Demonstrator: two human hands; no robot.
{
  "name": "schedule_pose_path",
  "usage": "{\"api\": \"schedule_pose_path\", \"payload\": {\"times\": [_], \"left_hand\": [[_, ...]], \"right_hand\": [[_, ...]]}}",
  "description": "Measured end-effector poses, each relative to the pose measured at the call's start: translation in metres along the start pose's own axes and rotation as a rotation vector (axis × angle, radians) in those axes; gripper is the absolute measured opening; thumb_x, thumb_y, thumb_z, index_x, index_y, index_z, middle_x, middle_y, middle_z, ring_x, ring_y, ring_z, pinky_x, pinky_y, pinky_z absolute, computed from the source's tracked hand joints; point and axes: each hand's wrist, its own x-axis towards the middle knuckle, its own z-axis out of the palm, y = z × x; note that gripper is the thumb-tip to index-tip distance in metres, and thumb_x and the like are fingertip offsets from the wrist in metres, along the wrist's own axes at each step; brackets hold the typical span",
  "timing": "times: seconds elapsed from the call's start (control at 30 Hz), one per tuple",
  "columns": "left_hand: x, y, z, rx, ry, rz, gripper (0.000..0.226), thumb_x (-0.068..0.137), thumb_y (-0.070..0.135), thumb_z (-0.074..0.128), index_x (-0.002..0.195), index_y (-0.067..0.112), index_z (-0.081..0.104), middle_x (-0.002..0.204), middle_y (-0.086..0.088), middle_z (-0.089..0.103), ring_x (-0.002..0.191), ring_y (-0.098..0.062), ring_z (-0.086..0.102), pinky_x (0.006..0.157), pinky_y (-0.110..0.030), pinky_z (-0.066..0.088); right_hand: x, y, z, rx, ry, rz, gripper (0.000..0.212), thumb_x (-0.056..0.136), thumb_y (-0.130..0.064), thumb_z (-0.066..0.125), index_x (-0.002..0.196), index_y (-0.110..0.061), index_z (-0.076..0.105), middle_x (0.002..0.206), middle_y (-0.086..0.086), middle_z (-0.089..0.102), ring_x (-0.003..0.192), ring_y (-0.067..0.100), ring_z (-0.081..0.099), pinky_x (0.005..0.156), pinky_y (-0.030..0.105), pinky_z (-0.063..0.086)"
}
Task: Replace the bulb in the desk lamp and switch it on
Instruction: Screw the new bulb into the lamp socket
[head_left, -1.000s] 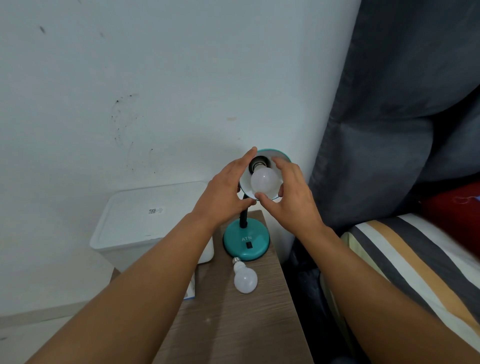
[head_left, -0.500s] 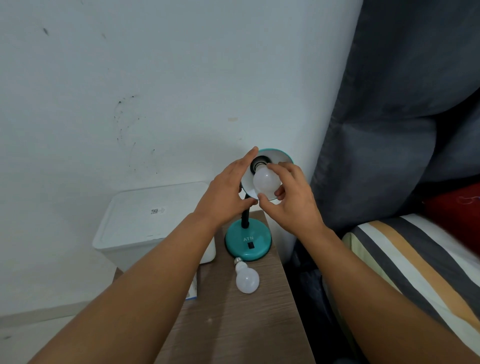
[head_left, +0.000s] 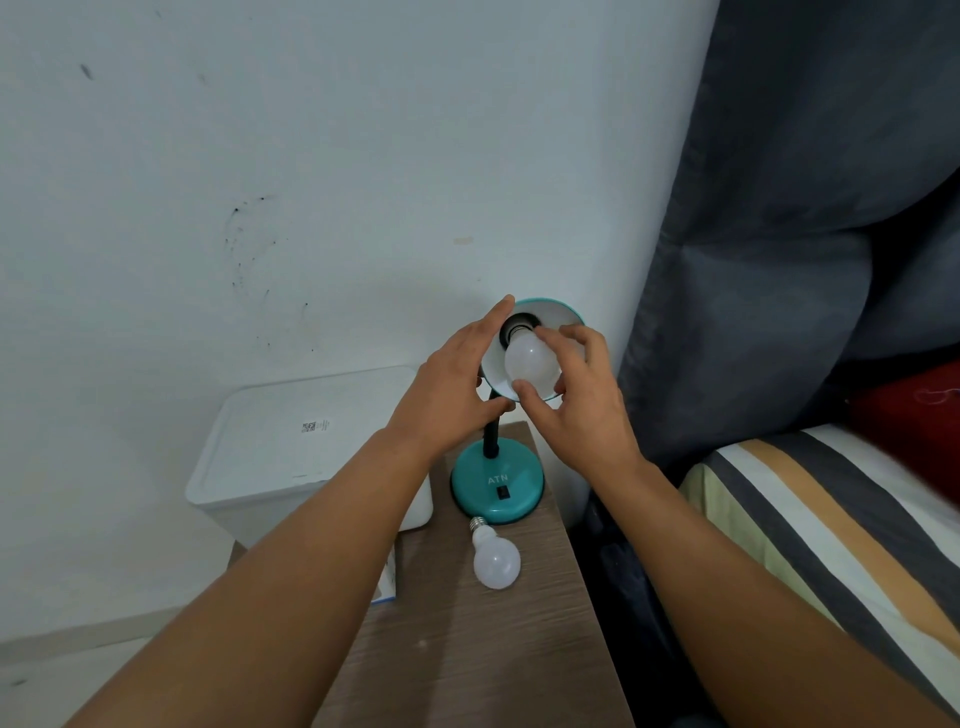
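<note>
A teal desk lamp stands at the far end of a narrow wooden table, its round base (head_left: 496, 488) carrying a black switch. The lamp shade (head_left: 563, 314) is tilted toward me, white inside. A white bulb (head_left: 530, 361) sits in the shade's socket. My right hand (head_left: 576, 400) grips that bulb with thumb below and fingers on top. My left hand (head_left: 454, 384) clasps the shade's left rim, thumb under it. A second white bulb (head_left: 493, 558) lies loose on the table in front of the base.
The wooden table (head_left: 467, 649) is narrow. A white lidded plastic box (head_left: 291, 447) stands to its left against the wall. A striped bed (head_left: 831, 530) and dark curtain (head_left: 779, 234) are at the right. A blue-edged carton peeks out beside my left forearm.
My right hand's fingers have shifted round the bulb in the socket, a turning grip. My left hand stays on the shade. The loose bulb has not moved.
</note>
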Motion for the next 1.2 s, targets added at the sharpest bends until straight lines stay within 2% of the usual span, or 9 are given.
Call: {"api": "schedule_pose_path", "payload": {"times": [0.1, 0.2, 0.47, 0.57, 0.63, 0.77, 0.9, 1.03, 1.2], "left_hand": [[0.0003, 0.0005, 0.0004, -0.004, -0.002, -0.008, 0.108, 0.077, 0.031, 0.085, 0.156, 0.049, 0.014, 0.142, 0.011, 0.048, 0.111, 0.009, 0.046, 0.089, -0.015, 0.048], [0.0001, 0.0013, 0.0007, -0.012, -0.001, -0.011, 0.108, 0.077, 0.032, 0.085, 0.156, 0.049, 0.014, 0.143, 0.01, 0.048, 0.113, 0.001, 0.05, 0.09, -0.022, 0.053], [-0.0007, 0.0036, 0.0008, -0.002, 0.007, -0.002, 0.107, 0.077, 0.033, 0.085, 0.156, 0.049, 0.014, 0.143, 0.009, 0.049, 0.112, 0.004, 0.047, 0.089, -0.019, 0.051], [-0.0016, 0.004, 0.0011, -0.014, 0.006, -0.009, 0.108, 0.077, 0.032, 0.085, 0.155, 0.052, 0.013, 0.143, 0.009, 0.048, 0.112, 0.0, 0.049, 0.088, -0.02, 0.052], [-0.002, 0.0039, 0.001, -0.019, 0.002, -0.016, 0.108, 0.077, 0.033, 0.085, 0.155, 0.052, 0.013, 0.144, 0.01, 0.047, 0.114, -0.001, 0.049, 0.088, -0.02, 0.051], [-0.0024, 0.0025, 0.0006, -0.017, 0.003, -0.017, 0.108, 0.077, 0.034, 0.085, 0.155, 0.051, 0.013, 0.143, 0.012, 0.048, 0.111, 0.006, 0.046, 0.085, -0.007, 0.044], [-0.0032, 0.0033, 0.0003, -0.016, 0.004, -0.015, 0.106, 0.078, 0.034, 0.084, 0.155, 0.051, 0.014, 0.143, 0.012, 0.048, 0.108, 0.004, 0.048, 0.087, -0.017, 0.051], [-0.0037, 0.0048, -0.0005, -0.001, 0.003, -0.017, 0.108, 0.077, 0.035, 0.086, 0.155, 0.05, 0.013, 0.146, 0.011, 0.047, 0.109, 0.002, 0.048, 0.088, -0.022, 0.053], [-0.0034, 0.0051, -0.0005, -0.008, 0.005, -0.016, 0.107, 0.078, 0.033, 0.085, 0.156, 0.049, 0.014, 0.142, 0.011, 0.049, 0.11, 0.002, 0.049, 0.087, -0.02, 0.053]], "right_hand": [[0.0029, -0.0014, -0.0001, 0.047, 0.021, 0.019, 0.06, 0.083, -0.036, 0.077, 0.132, -0.013, 0.051, 0.132, 0.005, 0.046, 0.101, 0.017, 0.056, 0.079, 0.034, 0.057], [0.0012, -0.001, -0.0012, 0.057, -0.014, 0.025, 0.064, 0.084, -0.036, 0.076, 0.139, -0.023, 0.048, 0.139, 0.005, 0.041, 0.104, 0.021, 0.057, 0.083, 0.035, 0.057], [-0.0008, 0.0027, -0.0062, 0.0, -0.066, 0.03, 0.066, 0.081, -0.023, 0.079, 0.14, -0.02, 0.049, 0.143, 0.003, 0.038, 0.097, 0.018, 0.059, 0.082, 0.032, 0.057], [0.0005, 0.0004, -0.0048, -0.021, -0.013, 0.045, 0.068, 0.078, -0.03, 0.082, 0.136, -0.014, 0.049, 0.135, 0.005, 0.044, 0.106, 0.018, 0.056, 0.084, 0.03, 0.054], [-0.0008, -0.0009, -0.004, -0.002, -0.009, 0.033, 0.073, 0.077, -0.029, 0.083, 0.139, -0.019, 0.046, 0.133, 0.005, 0.043, 0.11, 0.016, 0.053, 0.084, 0.028, 0.052], [-0.0018, 0.0002, -0.0039, -0.043, -0.045, 0.019, 0.067, 0.08, -0.026, 0.08, 0.139, -0.024, 0.05, 0.136, 0.006, 0.04, 0.113, 0.021, 0.053, 0.09, 0.034, 0.055], [0.0004, 0.0017, -0.004, -0.025, 0.0, 0.087, 0.067, 0.078, -0.039, 0.08, 0.134, -0.016, 0.051, 0.128, 0.003, 0.046, 0.108, 0.014, 0.053, 0.085, 0.027, 0.05], [-0.0025, 0.0038, -0.0062, 0.003, -0.046, 0.063, 0.077, 0.075, -0.039, 0.083, 0.14, -0.023, 0.044, 0.12, 0.003, 0.048, 0.103, 0.013, 0.051, 0.082, 0.026, 0.046], [-0.0018, 0.0052, -0.0059, -0.037, -0.032, 0.091, 0.064, 0.082, -0.04, 0.077, 0.137, -0.024, 0.048, 0.121, 0.002, 0.051, 0.103, 0.016, 0.055, 0.084, 0.028, 0.048]]}}
